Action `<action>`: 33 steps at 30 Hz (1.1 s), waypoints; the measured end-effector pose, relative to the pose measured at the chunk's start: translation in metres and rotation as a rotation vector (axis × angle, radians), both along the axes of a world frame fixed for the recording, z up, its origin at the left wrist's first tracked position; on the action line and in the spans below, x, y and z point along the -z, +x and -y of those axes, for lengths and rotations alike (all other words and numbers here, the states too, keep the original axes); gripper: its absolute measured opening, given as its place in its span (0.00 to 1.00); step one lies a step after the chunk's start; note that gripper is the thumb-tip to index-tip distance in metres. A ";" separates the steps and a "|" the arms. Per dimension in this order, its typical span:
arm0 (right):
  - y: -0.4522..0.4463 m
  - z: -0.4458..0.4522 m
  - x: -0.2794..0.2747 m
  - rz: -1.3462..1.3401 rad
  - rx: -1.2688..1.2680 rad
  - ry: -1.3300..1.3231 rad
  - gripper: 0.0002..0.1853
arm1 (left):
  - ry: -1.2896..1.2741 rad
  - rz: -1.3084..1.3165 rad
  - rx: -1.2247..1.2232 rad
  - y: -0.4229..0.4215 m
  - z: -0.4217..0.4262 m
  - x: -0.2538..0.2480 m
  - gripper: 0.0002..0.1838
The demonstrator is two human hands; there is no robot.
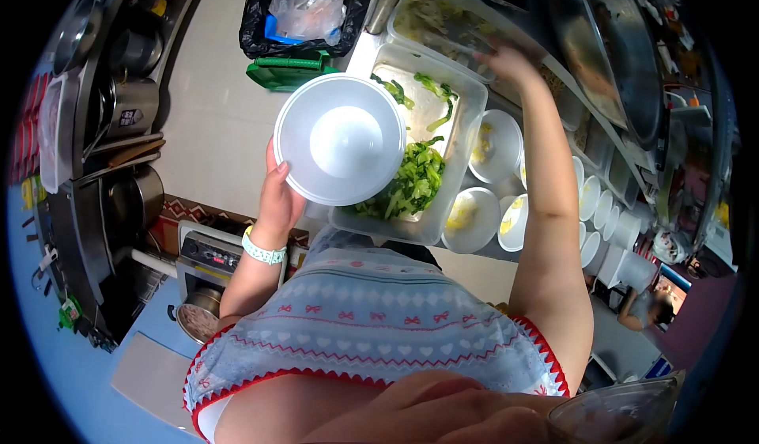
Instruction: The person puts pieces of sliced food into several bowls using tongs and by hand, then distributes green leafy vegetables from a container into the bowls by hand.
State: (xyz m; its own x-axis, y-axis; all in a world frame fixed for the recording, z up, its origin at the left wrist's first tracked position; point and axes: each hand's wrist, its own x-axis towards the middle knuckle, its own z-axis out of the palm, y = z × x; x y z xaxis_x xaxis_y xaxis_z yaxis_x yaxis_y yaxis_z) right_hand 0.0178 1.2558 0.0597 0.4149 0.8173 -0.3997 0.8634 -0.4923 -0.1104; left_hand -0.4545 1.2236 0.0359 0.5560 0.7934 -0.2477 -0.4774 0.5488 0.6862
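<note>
My left hand grips the rim of a round white plastic bowl, thumb on the near side. Nothing shows inside the bowl. It hangs partly over a clear rectangular tub of cooked leafy greens. My right hand is stretched forward to the edge of a second clear tub holding pale, shredded-looking vegetables. Its fingers are blurred and partly hidden, so I cannot tell whether they hold anything.
Several white bowls with yellowish food stand right of the greens, under my right arm. A large metal wok is at the far right. A black-lined bin with a green lid stands ahead. Another person appears at the far right.
</note>
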 end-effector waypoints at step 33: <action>-0.082 0.168 -0.067 -0.374 0.179 0.543 0.26 | 0.059 -0.083 0.270 0.124 0.024 -0.009 0.34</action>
State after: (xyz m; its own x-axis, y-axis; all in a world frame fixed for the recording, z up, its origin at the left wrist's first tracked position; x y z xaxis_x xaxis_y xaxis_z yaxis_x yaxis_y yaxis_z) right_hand -0.0639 1.0875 0.1264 0.4763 0.8741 -0.0949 0.6298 -0.4145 -0.6569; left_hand -0.3307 1.1998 0.0453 0.7289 0.6339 -0.2585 -0.2606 0.6061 0.7515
